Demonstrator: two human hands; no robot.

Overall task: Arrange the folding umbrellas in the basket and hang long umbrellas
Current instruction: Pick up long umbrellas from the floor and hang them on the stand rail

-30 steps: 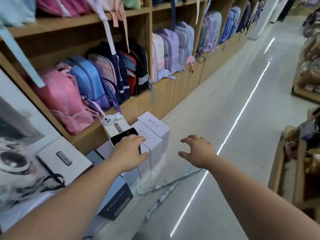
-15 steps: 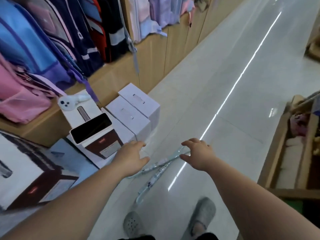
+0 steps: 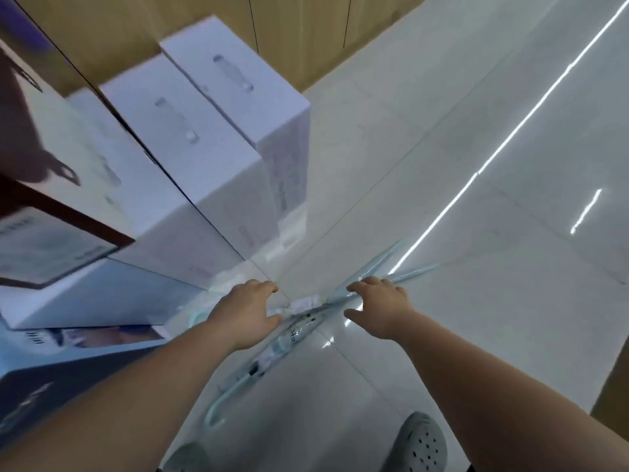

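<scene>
Two long pale-blue umbrellas point(image 3: 272, 352) in clear plastic wrap lie crossed on the shiny floor, curved handles toward me. My left hand point(image 3: 245, 311) hovers over them near the crossing, fingers spread and relaxed. My right hand point(image 3: 377, 308) reaches down with its fingertips on or just above the umbrella shafts, fingers slightly bent, thumb apart. Neither hand visibly grips anything. No basket or hanging rail is in view.
White boxes point(image 3: 190, 137) stand stacked on the floor to the left, against a wooden cabinet front point(image 3: 306, 32). Darker printed boxes point(image 3: 51, 233) sit nearer left. My grey perforated shoes point(image 3: 422, 444) stand at the bottom. Glossy floor tiles point(image 3: 476, 233) stretch to the right.
The view has dropped closer to the floor. Both hands have come down onto the crossed long umbrellas; the shelves of backpacks have left the view.
</scene>
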